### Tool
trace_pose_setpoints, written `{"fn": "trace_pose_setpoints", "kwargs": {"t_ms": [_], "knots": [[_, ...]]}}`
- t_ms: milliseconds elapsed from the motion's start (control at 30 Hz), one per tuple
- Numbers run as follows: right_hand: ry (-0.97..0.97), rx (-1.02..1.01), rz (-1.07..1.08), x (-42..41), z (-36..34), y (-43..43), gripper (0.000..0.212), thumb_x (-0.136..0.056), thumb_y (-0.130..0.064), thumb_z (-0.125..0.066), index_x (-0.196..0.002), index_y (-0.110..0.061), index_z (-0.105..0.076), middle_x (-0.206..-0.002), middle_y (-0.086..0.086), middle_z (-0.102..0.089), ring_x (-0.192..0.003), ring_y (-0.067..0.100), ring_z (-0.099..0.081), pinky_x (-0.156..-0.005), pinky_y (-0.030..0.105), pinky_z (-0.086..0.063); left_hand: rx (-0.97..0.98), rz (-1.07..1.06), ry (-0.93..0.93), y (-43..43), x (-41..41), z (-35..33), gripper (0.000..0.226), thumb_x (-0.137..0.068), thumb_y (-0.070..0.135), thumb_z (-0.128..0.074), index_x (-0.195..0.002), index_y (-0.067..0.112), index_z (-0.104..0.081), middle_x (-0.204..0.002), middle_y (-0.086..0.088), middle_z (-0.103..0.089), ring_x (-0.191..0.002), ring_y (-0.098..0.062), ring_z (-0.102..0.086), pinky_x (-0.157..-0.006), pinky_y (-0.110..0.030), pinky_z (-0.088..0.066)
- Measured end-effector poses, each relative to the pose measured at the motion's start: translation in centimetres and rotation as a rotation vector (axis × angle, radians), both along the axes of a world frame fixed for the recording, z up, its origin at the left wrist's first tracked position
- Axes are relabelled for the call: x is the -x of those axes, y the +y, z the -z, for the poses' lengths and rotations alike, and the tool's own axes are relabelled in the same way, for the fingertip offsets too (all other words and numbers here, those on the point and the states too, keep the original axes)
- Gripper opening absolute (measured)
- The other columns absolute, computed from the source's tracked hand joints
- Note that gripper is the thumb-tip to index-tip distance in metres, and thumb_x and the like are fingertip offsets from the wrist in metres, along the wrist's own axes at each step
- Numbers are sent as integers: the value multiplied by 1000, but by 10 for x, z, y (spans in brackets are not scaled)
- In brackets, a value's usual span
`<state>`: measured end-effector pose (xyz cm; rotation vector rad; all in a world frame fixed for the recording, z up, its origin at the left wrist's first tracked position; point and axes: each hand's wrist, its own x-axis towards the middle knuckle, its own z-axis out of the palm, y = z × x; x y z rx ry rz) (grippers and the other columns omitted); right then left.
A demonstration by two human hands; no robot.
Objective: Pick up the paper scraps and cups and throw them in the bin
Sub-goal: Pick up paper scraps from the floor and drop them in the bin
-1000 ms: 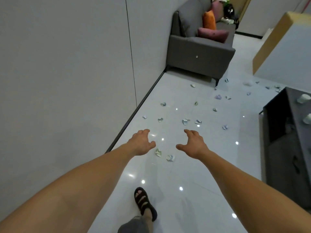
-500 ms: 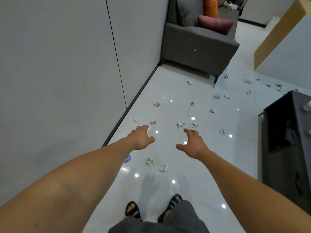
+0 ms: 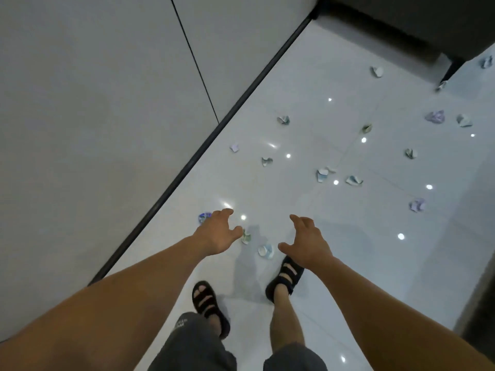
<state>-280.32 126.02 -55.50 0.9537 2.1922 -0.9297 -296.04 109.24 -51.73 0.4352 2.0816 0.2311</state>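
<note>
Several crumpled paper scraps lie scattered on the glossy white floor [image 3: 348, 263]. The nearest ones are a greenish scrap [image 3: 246, 236], a pale blue scrap [image 3: 266, 251] and a blue printed scrap [image 3: 204, 217] by the wall. My left hand [image 3: 218, 232] hangs above the floor between the blue and greenish scraps, fingers loosely spread, holding nothing. My right hand [image 3: 306, 243] hovers just right of the pale blue scrap, fingers also spread and empty. No cup or bin is in view.
A grey wall [image 3: 93, 116] with a dark baseboard [image 3: 203, 145] runs along the left. The grey sofa's base [image 3: 401, 22] and leg [image 3: 450, 72] are at the top right. Dark furniture [image 3: 482, 303] edges the right. My sandalled feet [image 3: 209, 303] stand below the hands.
The view has tilted down and moved forward, so the sofa has left most of the frame. Both hands have come lower and closer to the nearest scraps. My feet have stepped forward.
</note>
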Motion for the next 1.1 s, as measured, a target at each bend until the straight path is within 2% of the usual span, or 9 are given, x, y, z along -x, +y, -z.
{"fn": "trace_pose_setpoints", "kwargs": {"t_ms": [167, 300, 367, 500, 633, 767, 900, 1000, 1100], "knots": [[-55, 45, -90, 9, 156, 3, 85, -84, -46, -65, -152, -27, -17, -154, 2, -20, -133, 27, -35, -93, 38, -45, 38, -68, -44, 13, -3, 150, 64, -93, 43, -51, -148, 21, -27, -152, -5, -29, -134, -23, -37, -109, -34, -32], [-147, 46, -181, 2, 292, -17, 87, -82, -48, -65, -151, -29, -15, -154, 3, -21, -133, 29, -36, -99, 48, -46, 89, -56, -95, 0, -12, 281, 64, -92, 44, -51, -147, 21, -28, -150, -5, -32, -132, -22, -38, -106, -33, -32], [-186, 13, -243, -5, 354, -30, 88, -82, -50, -64, -150, -30, -12, -153, 3, -21, -131, 30, -37, -96, 50, -47, 110, -68, -117, -11, -19, 343, 64, -92, 44, -51, -147, 21, -28, -149, -5, -34, -130, -22, -40, -105, -33, -33], [-203, -55, -325, -17, 459, -51, 90, -82, -52, -66, -149, -30, -9, -153, 5, -17, -126, 32, -40, -85, 40, -49, 121, -131, -180, -36, -41, 447, 64, -91, 45, -53, -147, 24, -29, -148, -1, -35, -129, -20, -41, -104, -33, -34], [-160, -105, -354, -30, 535, -69, 82, -78, -44, -73, -142, -27, -23, -144, 8, -23, -108, 32, -50, -78, 41, -54, 121, -140, -233, -61, -66, 516, 65, -91, 47, -52, -146, 24, -29, -146, -1, -38, -127, -20, -43, -105, -35, -36], [-88, -120, -369, -36, 560, -88, 60, -78, -32, -71, -129, -18, -43, -122, 9, -41, -94, 31, -55, -70, 39, -52, 100, -188, -307, -81, -84, 543, 65, -91, 47, -51, -147, 25, -26, -145, -1, -38, -127, -20, -43, -102, -33, -35], [50, 24, -234, -23, 536, -106, 64, -74, -32, -75, -129, -15, -47, -118, 6, -49, -94, 27, -58, -69, 30, -44, 42, -291, -295, -81, -77, 534, 71, -87, 48, -57, -147, 24, -27, -144, -1, -41, -126, -20, -46, -103, -36, -39], [236, 146, -275, 0, 498, -122, 75, -72, -42, -75, -135, -17, -43, -123, 0, -51, -98, 16, -58, -76, 22, -43, -70, -455, -334, -77, -56, 513, 75, -79, 46, -68, -143, 27, -33, -133, 6, -50, -114, -13, -54, -88, -25, -44], [282, 172, -237, 25, 473, -121, 77, -71, -45, -76, -135, -19, -43, -124, -3, -54, -101, 13, -58, -79, 17, -40, -168, -516, -384, -76, -32, 491, 62, -69, 48, -76, -123, 35, -49, -107, 17, -60, -92, 1, -59, -70, -14, -44]]}}
